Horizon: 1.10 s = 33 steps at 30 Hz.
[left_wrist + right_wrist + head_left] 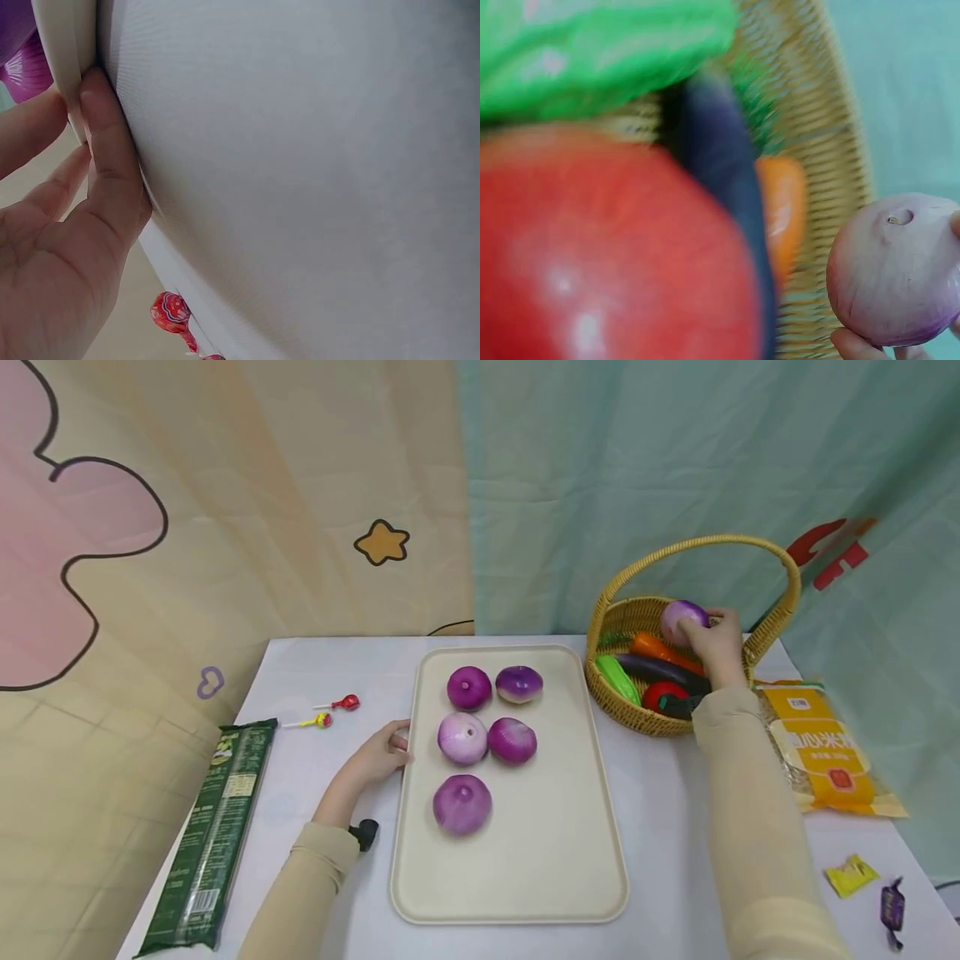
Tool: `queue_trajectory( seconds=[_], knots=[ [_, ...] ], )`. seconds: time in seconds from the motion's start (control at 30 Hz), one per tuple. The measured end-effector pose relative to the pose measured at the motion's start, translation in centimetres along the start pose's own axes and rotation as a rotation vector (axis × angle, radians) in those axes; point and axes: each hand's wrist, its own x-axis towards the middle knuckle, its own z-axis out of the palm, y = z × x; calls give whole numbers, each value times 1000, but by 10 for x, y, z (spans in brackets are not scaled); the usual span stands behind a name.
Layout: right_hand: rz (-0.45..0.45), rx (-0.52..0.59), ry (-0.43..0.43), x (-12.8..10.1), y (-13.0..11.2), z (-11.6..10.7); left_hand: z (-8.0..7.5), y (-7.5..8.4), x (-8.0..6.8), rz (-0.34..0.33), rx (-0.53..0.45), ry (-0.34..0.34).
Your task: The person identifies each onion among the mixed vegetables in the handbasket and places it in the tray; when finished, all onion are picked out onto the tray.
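Note:
At the wicker basket [633, 720], my right hand [720, 647] grips a purple onion [683, 622] above its far right part. The right wrist view shows the onion [896, 270] close up, pale with a small stem scar, fingertips round its edge. My left hand [381, 753] pinches the left rim of a cream tray [551, 852]; in the left wrist view the fingers [109, 150] lie at the tray's rim [64, 45]. Several purple onions [462, 805] rest on the tray's left and middle.
The basket holds a red tomato [663, 697], an eggplant [660, 672], an orange vegetable [656, 648] and a green one [618, 680]. Right lie a yellow food bag [825, 747] and two candies [851, 875]. Left are two lollipops [347, 702] and a long green packet [213, 835].

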Motion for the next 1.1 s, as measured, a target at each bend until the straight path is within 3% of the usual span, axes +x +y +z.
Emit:
queue_trajectory(
  seconds=[0.2, 0.33, 0.43, 0.6, 0.83, 0.97, 1.1],
  knots=[
    [-74, -73, -56, -32, -20, -14, 1, 0, 1, 20, -7, -9],
    [-134, -65, -118, -69, -27, -18, 0, 1, 1, 25, 7, -19],
    [-184, -62, -218, -100, -24, -15, -1, 2, 1, 27, 23, -18],
    [-245, -21, -432, -146, -4, 7, -1, 1, 2, 19, 22, -24],
    [-228, 47, -646, -196, 24, 51, -1, -1, 1, 22, 25, -17],
    [-201, 31, -719, -213, 34, 75, -2, -1, 2, 18, 33, -16],
    [-178, -16, -727, -224, 39, 91, -3, 1, 2, 10, 38, -22]
  ],
)
